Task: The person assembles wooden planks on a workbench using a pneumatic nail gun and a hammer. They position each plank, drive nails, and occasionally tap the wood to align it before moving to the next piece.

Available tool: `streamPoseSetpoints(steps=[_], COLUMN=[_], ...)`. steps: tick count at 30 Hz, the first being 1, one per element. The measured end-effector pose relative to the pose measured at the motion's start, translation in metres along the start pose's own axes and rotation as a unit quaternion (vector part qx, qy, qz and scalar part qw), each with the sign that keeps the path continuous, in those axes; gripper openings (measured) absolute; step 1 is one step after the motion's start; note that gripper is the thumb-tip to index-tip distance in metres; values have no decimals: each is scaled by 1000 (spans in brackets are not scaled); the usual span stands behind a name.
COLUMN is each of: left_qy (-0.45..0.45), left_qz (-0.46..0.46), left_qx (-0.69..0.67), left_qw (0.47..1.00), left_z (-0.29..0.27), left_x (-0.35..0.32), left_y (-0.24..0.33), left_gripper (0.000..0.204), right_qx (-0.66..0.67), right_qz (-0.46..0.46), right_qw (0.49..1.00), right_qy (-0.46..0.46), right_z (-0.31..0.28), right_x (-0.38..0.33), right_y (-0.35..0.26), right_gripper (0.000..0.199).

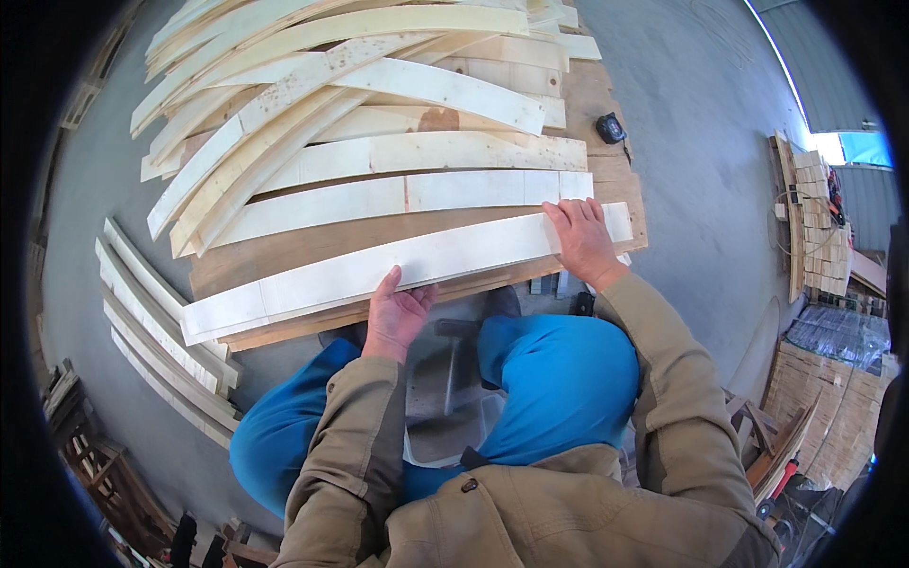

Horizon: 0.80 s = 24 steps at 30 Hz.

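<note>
A long, pale, slightly curved wooden board (331,277) lies along the near edge of a brown wooden worktable (284,251). My left hand (396,317) grips the board's near edge around its middle, thumb on top. My right hand (579,239) presses flat on the board's right end, fingers spread. Behind it lie several more curved boards (417,151), fanned out and overlapping across the tabletop. My legs in blue trousers (559,374) are below the table edge.
A stack of curved boards (161,331) lies on the concrete floor at left. A small black tool (611,127) sits at the table's far right corner. Stacks of small wood pieces (819,222) and pallets (833,398) stand at right.
</note>
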State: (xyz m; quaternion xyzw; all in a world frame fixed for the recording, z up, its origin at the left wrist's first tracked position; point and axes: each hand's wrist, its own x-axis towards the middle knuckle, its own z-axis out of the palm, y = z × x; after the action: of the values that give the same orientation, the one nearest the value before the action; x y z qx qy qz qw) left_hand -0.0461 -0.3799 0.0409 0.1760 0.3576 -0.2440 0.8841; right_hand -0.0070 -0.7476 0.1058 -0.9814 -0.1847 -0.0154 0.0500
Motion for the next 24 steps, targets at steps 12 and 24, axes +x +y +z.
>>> streamPoseSetpoints(steps=[12,24], left_qy=[31,103], left_qz=[-25,113], left_qx=[119,686], left_qw=[992,712], left_z=[-3,38], left_x=[1,-26], left_y=[3,9], left_gripper=[47,43], right_qx=[37,62], right_qz=[20,28], right_qw=[999,997], right_qy=[-3,-41], right_z=[39,47], right_x=[-22,-24], right_y=[3,7], right_gripper=[66,99])
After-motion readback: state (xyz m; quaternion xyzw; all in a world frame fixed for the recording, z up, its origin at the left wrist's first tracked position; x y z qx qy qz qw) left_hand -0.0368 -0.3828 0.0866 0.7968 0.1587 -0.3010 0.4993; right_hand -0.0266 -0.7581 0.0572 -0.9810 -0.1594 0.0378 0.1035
